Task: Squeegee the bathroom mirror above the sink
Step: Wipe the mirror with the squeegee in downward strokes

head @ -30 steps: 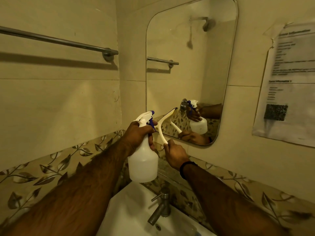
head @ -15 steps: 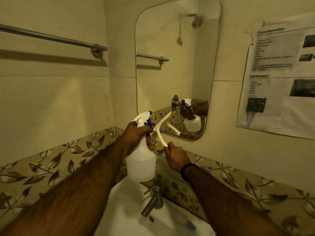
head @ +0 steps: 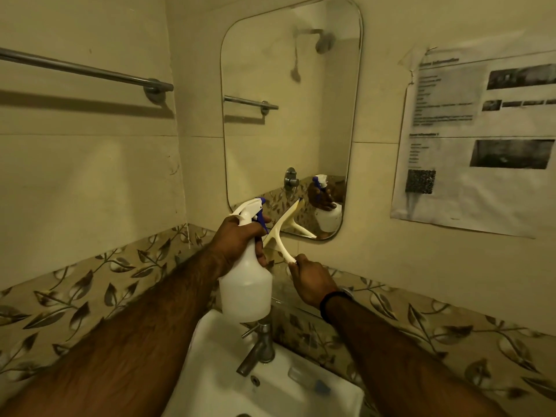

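Note:
A tall mirror (head: 288, 121) with rounded corners hangs on the beige tiled wall above the white sink (head: 216, 368). My left hand (head: 237, 239) grips the neck of a white spray bottle (head: 245, 284) with a blue trigger, held upright over the tap. My right hand (head: 313, 279) holds the handle end of a cream squeegee (head: 281, 233). Its blade slants up against the mirror's lower left corner. The mirror reflects the bottle, the hand and the squeegee.
A chrome tap (head: 258, 347) stands at the back of the sink, right under the bottle. A towel bar (head: 84, 70) runs along the left wall. A printed paper notice (head: 478, 139) is taped to the wall right of the mirror. A leaf-pattern tile band (head: 90, 293) runs below.
The view has shifted, so the mirror sits more to the left and more of the notice shows. Both hands keep their grips, and the squeegee blade stays at the mirror's lower edge.

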Motion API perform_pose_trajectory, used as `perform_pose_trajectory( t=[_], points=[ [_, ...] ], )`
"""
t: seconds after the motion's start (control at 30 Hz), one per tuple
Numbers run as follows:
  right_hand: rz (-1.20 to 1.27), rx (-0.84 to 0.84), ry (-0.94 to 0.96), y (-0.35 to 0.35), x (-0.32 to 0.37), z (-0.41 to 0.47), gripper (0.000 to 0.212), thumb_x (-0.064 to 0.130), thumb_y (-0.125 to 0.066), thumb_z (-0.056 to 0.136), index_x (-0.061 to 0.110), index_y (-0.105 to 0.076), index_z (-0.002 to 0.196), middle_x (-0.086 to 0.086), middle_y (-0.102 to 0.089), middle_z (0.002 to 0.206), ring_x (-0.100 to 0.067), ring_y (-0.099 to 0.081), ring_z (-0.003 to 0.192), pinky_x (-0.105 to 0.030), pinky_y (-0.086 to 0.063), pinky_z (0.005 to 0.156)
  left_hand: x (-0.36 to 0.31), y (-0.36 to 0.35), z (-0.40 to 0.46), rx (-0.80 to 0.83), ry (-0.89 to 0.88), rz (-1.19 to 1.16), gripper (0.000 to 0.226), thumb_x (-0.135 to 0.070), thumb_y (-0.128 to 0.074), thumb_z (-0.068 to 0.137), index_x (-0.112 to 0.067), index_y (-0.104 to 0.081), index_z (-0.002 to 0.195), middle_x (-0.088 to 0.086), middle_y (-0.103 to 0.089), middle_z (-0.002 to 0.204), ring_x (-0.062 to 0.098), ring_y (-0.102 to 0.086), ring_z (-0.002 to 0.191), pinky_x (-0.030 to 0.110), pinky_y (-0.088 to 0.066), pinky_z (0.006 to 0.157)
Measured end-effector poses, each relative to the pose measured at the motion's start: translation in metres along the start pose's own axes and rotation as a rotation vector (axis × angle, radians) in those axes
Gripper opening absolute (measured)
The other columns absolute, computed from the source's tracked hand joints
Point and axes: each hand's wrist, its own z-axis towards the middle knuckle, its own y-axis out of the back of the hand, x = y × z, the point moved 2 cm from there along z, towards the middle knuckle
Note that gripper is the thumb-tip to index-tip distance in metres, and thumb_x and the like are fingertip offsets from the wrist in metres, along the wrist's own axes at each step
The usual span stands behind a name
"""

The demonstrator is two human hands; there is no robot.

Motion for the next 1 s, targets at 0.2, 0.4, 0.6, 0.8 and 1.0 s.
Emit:
perform_pose_trajectory(
  t=[0.2, 0.4, 0.6, 0.8, 1.0],
  points=[
    [-0.007, 0.002, -0.002, 0.005, -0.008, -0.009, 0.032, 0.042, -0.033, 0.101, 0.017, -0.051, 0.111, -0.006, -0.065, 0.098, -0.022, -0.060, 0.079, -0.039, -0.052, 0.071, 0.000, -0.008, -0.003, 0.024, -0.009, 0.000, 0.027, -0.003, -0.055, 0.089, -0.005, -0.063, 0.115, 0.016, -0.056, 0.054, 0.032, -0.056, 0.045, 0.041, -0.057, 0.055],
    [-0.019, -0.009, -0.017, 0.007, -0.018, -0.019, 0.034, 0.043, -0.032, 0.100, 0.018, -0.051, 0.113, -0.006, -0.067, 0.098, -0.023, -0.061, 0.079, -0.036, -0.049, 0.067, 0.000, -0.017, -0.006, 0.040, 0.003, -0.010, 0.023, -0.002, -0.054, 0.089, -0.009, -0.065, 0.109, 0.015, -0.057, 0.053, 0.030, -0.057, 0.043, 0.038, -0.056, 0.050],
    [-0.033, -0.006, -0.055, 0.011, -0.026, -0.025, 0.032, 0.048, -0.029, 0.098, 0.023, -0.049, 0.104, 0.001, -0.062, 0.086, -0.013, -0.054, 0.066, -0.030, -0.042, 0.056, 0.001, -0.024, -0.006, 0.049, -0.001, 0.001, 0.026, -0.003, -0.055, 0.089, -0.006, -0.063, 0.114, 0.015, -0.057, 0.054, 0.031, -0.057, 0.044, 0.038, -0.055, 0.051],
    [-0.057, -0.045, -0.066, 0.016, -0.028, -0.033, 0.034, 0.046, -0.030, 0.098, 0.021, -0.053, 0.104, 0.004, -0.055, 0.081, -0.014, -0.050, 0.066, -0.030, -0.037, 0.055, -0.002, -0.031, -0.008, 0.062, -0.019, 0.010, 0.027, -0.003, -0.055, 0.088, -0.006, -0.063, 0.114, 0.016, -0.057, 0.054, 0.032, -0.057, 0.044, 0.039, -0.055, 0.053],
    [-0.060, -0.024, -0.078, 0.020, -0.030, -0.041, 0.035, 0.043, -0.032, 0.100, 0.016, -0.052, 0.109, -0.007, -0.066, 0.093, -0.024, -0.060, 0.077, -0.038, -0.050, 0.067, 0.000, -0.035, -0.012, 0.073, -0.022, 0.006, 0.026, -0.004, -0.055, 0.087, -0.007, -0.063, 0.112, 0.017, -0.057, 0.054, 0.033, -0.057, 0.045, 0.042, -0.056, 0.056]
  ],
)
